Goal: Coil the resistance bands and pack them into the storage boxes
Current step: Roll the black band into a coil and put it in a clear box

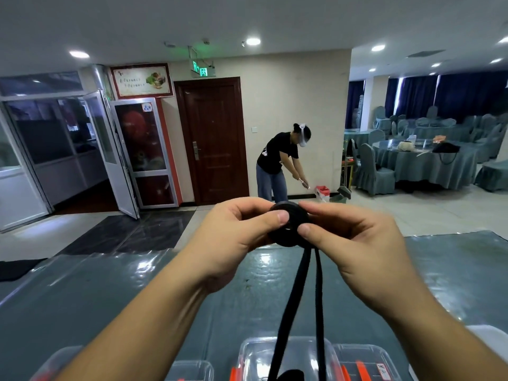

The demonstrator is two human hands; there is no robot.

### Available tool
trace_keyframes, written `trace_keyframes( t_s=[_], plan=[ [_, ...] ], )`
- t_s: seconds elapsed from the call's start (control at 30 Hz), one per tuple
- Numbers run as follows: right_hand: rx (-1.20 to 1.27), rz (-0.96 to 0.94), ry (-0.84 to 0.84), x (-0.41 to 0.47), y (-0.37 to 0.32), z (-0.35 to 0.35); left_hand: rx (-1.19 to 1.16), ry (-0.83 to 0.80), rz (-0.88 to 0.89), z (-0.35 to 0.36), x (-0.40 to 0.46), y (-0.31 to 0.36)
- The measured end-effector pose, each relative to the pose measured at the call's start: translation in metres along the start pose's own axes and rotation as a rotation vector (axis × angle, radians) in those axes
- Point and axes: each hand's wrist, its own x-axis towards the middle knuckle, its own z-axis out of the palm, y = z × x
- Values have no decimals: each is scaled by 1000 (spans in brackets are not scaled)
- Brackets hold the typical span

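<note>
Here, a black resistance band is partly wound into a tight round coil held up above the table, in the middle of the view. Two loose strands of the same band hang from the coil's lower edge straight down toward the near edge, ending out of sight at the bottom between the boxes.

The left hand grips the coil from the left, its thumb pressed flat across the coil's near face and its fingers curled round the far side. The right hand pinches the coil from the right, thumb on the near face close to where the strands leave, forefinger curled over the top edge. Both forearms reach in from the near corners.

Below the hands, along the near edge, stand clear plastic storage boxes with orange clasps, one in the middle beneath the hanging strands, another just right of it, and parts of others to the left. They rest on a table covered in grey-green cloth under a glossy transparent sheet.

Farther off, a person in a black shirt and a white headset bends forward near a dark wooden door. To the far right stands a round table draped in grey-green cloth, with covered chairs around it.
</note>
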Motion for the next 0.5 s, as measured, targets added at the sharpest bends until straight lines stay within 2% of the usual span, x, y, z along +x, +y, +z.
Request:
trace_keyframes(
  t_s=[0.07, 0.17, 0.23, 0.37, 0.43, 0.5],
  plan=[
    [-41, 39, -45, 3, 1, -3, 116, -41, -28, -4, 1, -1],
    [-161, 69, -149, 9, 1, -6, 455, -107, -10, -14, 4, 2],
    [-129, 52, -96, 9, 3, -3, 416, -80, 21, -13, 5, 1],
    [31, 41, 33, 5, 10, 5, 117, 23, 26, -5, 3, -9],
    [-11, 46, 3, 6, 13, 3, 141, 3, 8, -7, 4, -13],
    [-113, 69, -108, 8, 11, -1, 241, -74, -27, -13, 4, -11]
  ],
)
